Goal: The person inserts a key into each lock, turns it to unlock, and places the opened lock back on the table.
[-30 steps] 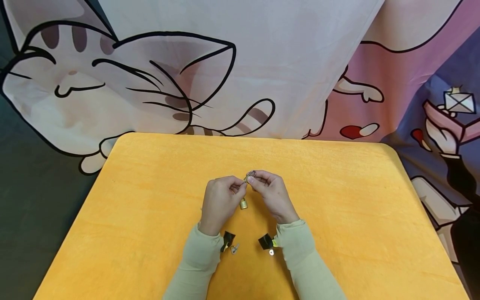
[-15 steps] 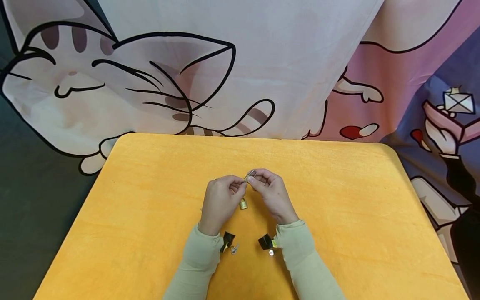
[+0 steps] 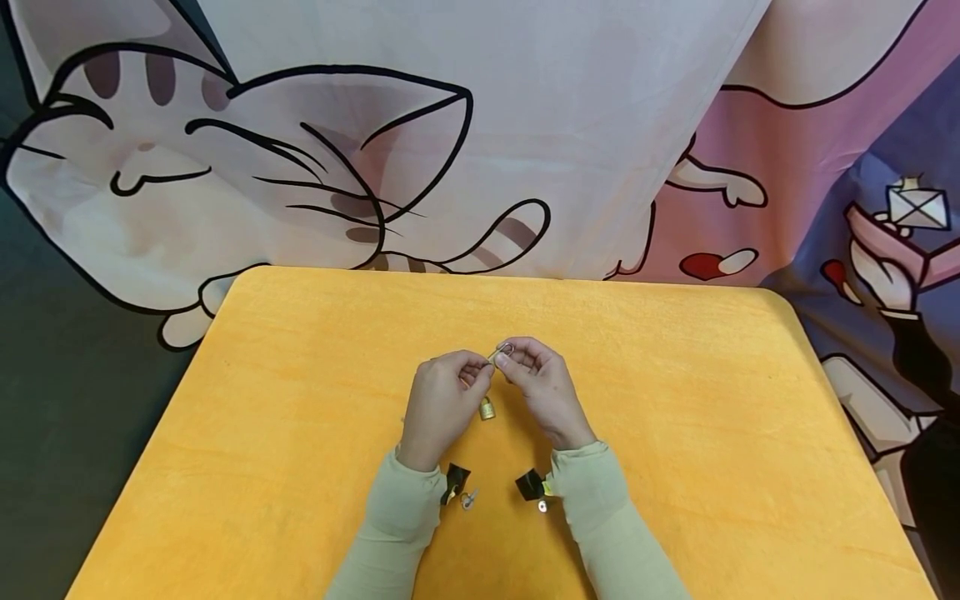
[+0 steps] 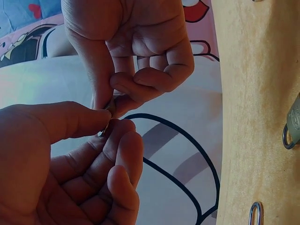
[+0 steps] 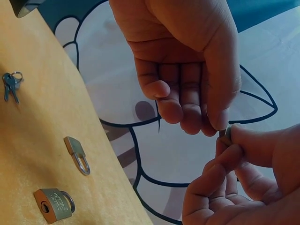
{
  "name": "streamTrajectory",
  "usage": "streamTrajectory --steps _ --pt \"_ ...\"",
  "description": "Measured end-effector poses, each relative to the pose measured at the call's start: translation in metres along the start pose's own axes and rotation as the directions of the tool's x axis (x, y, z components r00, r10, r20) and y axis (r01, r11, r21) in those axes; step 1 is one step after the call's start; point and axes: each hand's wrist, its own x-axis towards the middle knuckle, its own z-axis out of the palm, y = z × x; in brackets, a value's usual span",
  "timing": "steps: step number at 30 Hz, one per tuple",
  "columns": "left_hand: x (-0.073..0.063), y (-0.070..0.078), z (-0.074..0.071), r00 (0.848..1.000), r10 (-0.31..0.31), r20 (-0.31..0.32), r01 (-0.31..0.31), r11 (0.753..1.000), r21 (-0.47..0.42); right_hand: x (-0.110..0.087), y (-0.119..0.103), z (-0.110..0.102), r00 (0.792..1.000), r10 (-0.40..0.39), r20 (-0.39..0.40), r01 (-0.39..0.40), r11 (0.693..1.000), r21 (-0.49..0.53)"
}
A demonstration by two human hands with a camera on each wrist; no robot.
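Above the table my left hand point(image 3: 444, 396) and right hand point(image 3: 542, 383) meet at their fingertips. My right thumb and fingers pinch a small brass-coloured thing with a metal loop point(image 3: 507, 347), which looks like a small padlock. The left thumb and forefinger pinch a shiny end point(image 4: 101, 134) of metal against it; whether that is a separate piece cannot be seen. Fingers cover most of both. Below the hands a brass padlock point(image 3: 487, 408) stands on the table. The right wrist view shows a larger padlock point(image 5: 54, 206) with its keyhole facing out and a slimmer padlock point(image 5: 77, 154).
Keys on a ring point(image 3: 468, 499) lie near my left wrist. A small round shiny thing point(image 3: 543, 506) is by the right wrist. The yellow table point(image 3: 690, 417) reaches back to a printed cloth point(image 3: 585, 125) with a cartoon cat.
Both hands stay nearly in place. My right fingers have risen very slightly, and a little more of the metal loop shows. Things on the table have not moved.
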Motion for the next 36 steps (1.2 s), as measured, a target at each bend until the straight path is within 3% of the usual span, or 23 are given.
streamTrajectory --steps 23,36 --pt "0.0003 -0.0026 0.0002 0.999 -0.026 0.019 0.026 0.999 -0.036 0.0020 0.0001 0.0003 0.997 0.056 -0.059 -0.058 0.998 -0.036" --pt "0.0006 -0.0008 -0.0028 1.000 -0.021 -0.002 0.021 1.000 -0.019 0.0036 0.0033 0.0013 0.998 0.045 -0.043 -0.048 0.997 -0.053"
